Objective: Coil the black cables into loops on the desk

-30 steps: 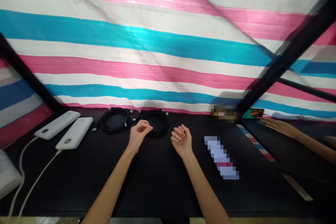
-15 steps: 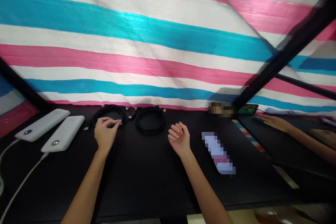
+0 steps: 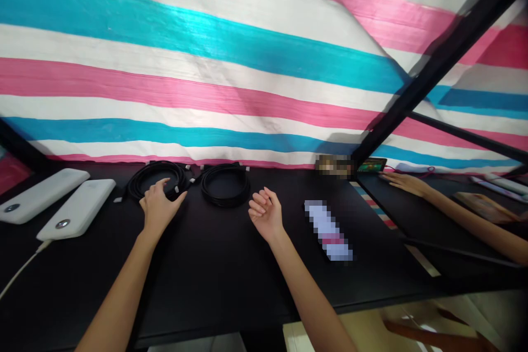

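Two black coiled cables lie at the back of the black table. My left hand reaches onto the left coil, fingers spread and open over its near edge. The right coil sits between my two hands. My right hand hovers palm up to the right of that coil, fingers loosely curled and holding nothing.
Two white power banks lie at the left, one with a white lead. A blurred flat object lies right of my right hand. Another person's arm rests on the neighbouring table. A striped tarp forms the back wall.
My left hand moved left from the right coil to the left coil and went from a pinch to spread fingers. My right hand barely shifted. The view panned.
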Available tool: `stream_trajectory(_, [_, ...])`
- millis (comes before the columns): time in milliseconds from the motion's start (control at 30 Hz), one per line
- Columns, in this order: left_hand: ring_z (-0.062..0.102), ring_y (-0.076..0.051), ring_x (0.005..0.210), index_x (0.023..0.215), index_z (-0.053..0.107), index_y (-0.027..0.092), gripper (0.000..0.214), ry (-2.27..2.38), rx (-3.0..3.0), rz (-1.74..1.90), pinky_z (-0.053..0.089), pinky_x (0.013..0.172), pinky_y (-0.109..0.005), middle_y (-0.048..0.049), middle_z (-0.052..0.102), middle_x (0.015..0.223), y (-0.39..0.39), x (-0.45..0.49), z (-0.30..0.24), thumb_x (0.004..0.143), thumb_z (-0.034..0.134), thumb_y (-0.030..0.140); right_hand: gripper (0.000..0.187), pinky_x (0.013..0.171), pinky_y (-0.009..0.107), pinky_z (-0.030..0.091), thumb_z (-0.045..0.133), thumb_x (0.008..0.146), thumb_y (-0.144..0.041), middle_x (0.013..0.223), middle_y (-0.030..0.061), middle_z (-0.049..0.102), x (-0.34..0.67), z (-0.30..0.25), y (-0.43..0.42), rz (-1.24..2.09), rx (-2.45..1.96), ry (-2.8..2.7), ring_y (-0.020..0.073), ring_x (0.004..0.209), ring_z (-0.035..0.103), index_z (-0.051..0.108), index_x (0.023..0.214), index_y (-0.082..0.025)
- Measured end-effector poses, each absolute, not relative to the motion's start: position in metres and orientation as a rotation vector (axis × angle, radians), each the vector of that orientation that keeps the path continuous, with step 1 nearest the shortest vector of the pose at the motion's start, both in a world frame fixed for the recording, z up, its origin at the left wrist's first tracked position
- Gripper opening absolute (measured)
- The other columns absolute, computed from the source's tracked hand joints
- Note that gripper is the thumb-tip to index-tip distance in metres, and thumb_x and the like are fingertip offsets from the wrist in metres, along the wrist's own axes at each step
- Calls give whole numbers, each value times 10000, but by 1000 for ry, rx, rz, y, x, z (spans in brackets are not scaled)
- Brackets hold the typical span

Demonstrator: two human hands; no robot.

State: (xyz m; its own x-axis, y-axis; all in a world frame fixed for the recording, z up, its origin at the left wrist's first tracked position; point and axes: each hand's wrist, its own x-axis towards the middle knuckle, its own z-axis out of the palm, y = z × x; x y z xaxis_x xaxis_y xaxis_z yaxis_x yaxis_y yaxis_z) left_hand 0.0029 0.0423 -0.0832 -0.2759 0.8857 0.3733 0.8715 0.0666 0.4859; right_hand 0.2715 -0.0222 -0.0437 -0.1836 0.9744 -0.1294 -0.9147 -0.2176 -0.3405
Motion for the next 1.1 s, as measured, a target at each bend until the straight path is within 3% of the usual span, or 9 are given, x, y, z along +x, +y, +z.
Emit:
stream_trajectory(100, [582, -277, 1019, 1211, 520, 190, 505, 2160, 1954, 977, 348, 936, -431, -88, 665, 1033, 45, -2, -89, 735, 586, 342, 338, 335, 136, 234, 650, 726, -219, 494, -101, 312, 271, -43, -22, 1761, -371, -216, 25, 372, 246, 344, 585, -194])
stream_trajectory(267, [640, -191, 866, 1059, 626, 192, 322, 1950, 2003, 1205, 430, 851, -301, -54, 687, 912, 49, -13, -91, 783, 476, 261, 333, 333, 140, 234, 643, 723, -210, 491, -101, 316, 271, -42, -23, 1757, -356, -192, 25, 367, 253, 344, 579, -193])
stream_trajectory(400, [569, -279, 975, 1205, 568, 219, 462, 2069, 2158, 948, 421, 835, -394, -98, 623, 1096, 49, -15, -90, 764, 545, 357, 329, 333, 139, 228, 645, 718, -212, 487, -103, 315, 271, -44, -22, 1754, -366, -197, 26, 366, 246, 346, 581, -193])
stream_trajectory(500, [515, -320, 1015, 1266, 522, 249, 480, 2091, 2238, 757, 406, 814, -428, -107, 603, 1110, 48, -14, -89, 802, 510, 371, 335, 332, 139, 217, 647, 718, -220, 484, -104, 309, 270, -47, -20, 1751, -386, -222, 28, 367, 236, 342, 581, -195])
stream_trajectory(633, [520, -277, 938, 1145, 567, 222, 347, 2079, 2197, 824, 405, 751, -361, -90, 609, 1012, 50, -14, -89, 821, 458, 285, 347, 332, 138, 209, 664, 698, -234, 485, -106, 311, 271, -49, -18, 1714, -441, -254, 26, 368, 228, 341, 578, -194])
stream_trajectory(1100, [518, -284, 918, 829, 494, 214, 201, 2123, 2130, 732, 373, 739, -360, -74, 619, 917, 43, -8, -79, 780, 539, 404, 352, 327, 134, 217, 676, 678, -239, 489, -108, 330, 278, -49, -17, 1621, -508, -277, 22, 363, 237, 339, 586, -195])
